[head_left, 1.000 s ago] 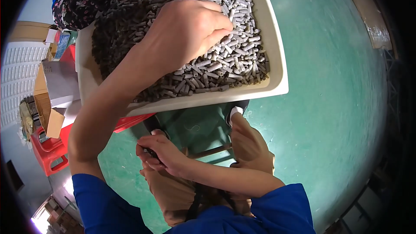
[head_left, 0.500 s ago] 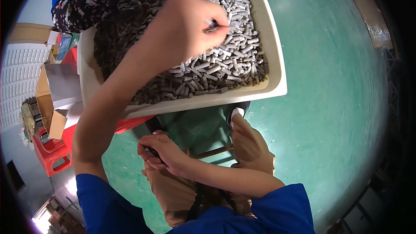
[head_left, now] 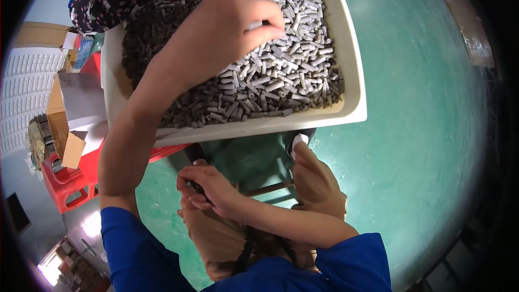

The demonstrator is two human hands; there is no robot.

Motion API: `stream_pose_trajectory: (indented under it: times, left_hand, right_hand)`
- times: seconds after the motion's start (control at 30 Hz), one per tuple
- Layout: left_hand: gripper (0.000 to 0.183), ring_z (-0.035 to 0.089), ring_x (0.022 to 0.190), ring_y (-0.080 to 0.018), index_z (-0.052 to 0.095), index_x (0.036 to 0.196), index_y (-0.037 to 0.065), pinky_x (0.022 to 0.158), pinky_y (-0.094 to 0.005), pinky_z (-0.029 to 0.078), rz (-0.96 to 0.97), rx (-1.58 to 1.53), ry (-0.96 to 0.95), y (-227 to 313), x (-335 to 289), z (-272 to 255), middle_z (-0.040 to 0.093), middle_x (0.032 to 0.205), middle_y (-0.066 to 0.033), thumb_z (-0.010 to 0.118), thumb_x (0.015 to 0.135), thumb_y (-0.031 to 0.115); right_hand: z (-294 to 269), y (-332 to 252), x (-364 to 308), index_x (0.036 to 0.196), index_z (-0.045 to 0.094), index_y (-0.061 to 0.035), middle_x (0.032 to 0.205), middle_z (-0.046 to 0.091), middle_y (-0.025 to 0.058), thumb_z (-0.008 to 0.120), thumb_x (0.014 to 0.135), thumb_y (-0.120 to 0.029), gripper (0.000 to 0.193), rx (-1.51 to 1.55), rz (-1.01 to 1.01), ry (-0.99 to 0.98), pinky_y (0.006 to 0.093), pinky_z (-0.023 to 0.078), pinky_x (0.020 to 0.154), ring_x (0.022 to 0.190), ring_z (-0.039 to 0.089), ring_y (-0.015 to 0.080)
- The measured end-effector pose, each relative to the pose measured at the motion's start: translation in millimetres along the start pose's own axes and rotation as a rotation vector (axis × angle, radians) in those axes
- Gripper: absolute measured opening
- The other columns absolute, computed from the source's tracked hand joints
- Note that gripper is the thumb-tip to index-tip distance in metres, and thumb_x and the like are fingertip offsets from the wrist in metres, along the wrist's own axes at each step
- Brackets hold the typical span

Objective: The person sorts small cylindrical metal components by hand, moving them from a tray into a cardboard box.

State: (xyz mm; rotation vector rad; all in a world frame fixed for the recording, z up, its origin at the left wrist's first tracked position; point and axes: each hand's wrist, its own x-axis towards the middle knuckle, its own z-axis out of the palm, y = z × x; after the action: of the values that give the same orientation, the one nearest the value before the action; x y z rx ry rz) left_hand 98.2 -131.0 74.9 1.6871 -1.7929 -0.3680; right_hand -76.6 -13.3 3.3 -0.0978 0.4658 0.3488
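A big cream tray [head_left: 359, 89] is heaped with small grey-white cylindrical pieces [head_left: 308, 57]. Over the heap hangs my left hand [head_left: 221, 32], its thumb and forefinger pinched together at the tips. Something pale shows in the gap behind the fingertips; I cannot make out what it is. Lower down, above my lap and in front of the tray's near edge, my right hand [head_left: 208, 186] is curled closed. A bit of something dark peeks out between its fingers, and the rest is hidden by them.
Beside the tray's left stand a red plastic stool [head_left: 62, 186] and opened cardboard boxes [head_left: 81, 103]. Another person, in dark flowered cloth [head_left: 111, 0], sits by the far left corner. My knees in brown trousers [head_left: 319, 184] are below the near edge, over green floor [head_left: 416, 130].
The view has shifted slightly, so the tray lies a little further right. My left hand stays over the heap, still pinched. The right hand stays curled above my lap.
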Motion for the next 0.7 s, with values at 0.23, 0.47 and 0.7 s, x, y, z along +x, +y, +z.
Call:
stream_pose_trajectory:
  times: [0.23, 0.47, 0.7]
  left_hand:
    - [0.009, 0.058, 0.062, -0.0312, 0.060, 0.088, 0.006, 0.052, -0.0368, 0.045, 0.088, 0.366, -0.055, 11.0, -6.4, 10.5, 0.060, 0.071, -0.0129, 0.062, 0.080, 0.010]
    - [0.010, 0.052, 0.051, -0.0150, 0.059, 0.093, 0.002, 0.049, -0.0269, 0.039, -0.079, -0.110, -0.019, 12.4, -0.7, 5.1, 0.052, 0.060, -0.0068, 0.059, 0.083, 0.003]
    - [0.023, 0.036, 0.047, -0.0077, 0.050, 0.076, 0.004, 0.042, -0.0217, 0.028, -0.540, -1.862, -0.179, 11.2, 2.6, -25.8, 0.043, 0.059, -0.0006, 0.046, 0.088, 0.023]
  right_hand:
    - [-2.4, 0.6, 0.9, 0.075, 0.053, -0.0031, 0.062, 0.048, 0.0043, 0.044, 0.091, -0.022, 0.027, 0.000, -0.003, -0.031, 0.0192, 0.020, 0.036, 0.039, 0.027, 0.0042]
    - [-2.8, -1.1, -0.7, 0.074, 0.053, -0.0035, 0.061, 0.047, 0.0032, 0.043, 0.091, -0.022, 0.027, 0.004, -0.012, -0.069, 0.0196, 0.020, 0.037, 0.040, 0.027, 0.0042]
    - [2.7, -2.9, -1.8, 0.072, 0.053, -0.0019, 0.056, 0.043, 0.0028, 0.043, 0.092, -0.020, 0.028, 0.016, -0.004, -0.036, 0.0202, 0.019, 0.036, 0.039, 0.027, 0.0053]
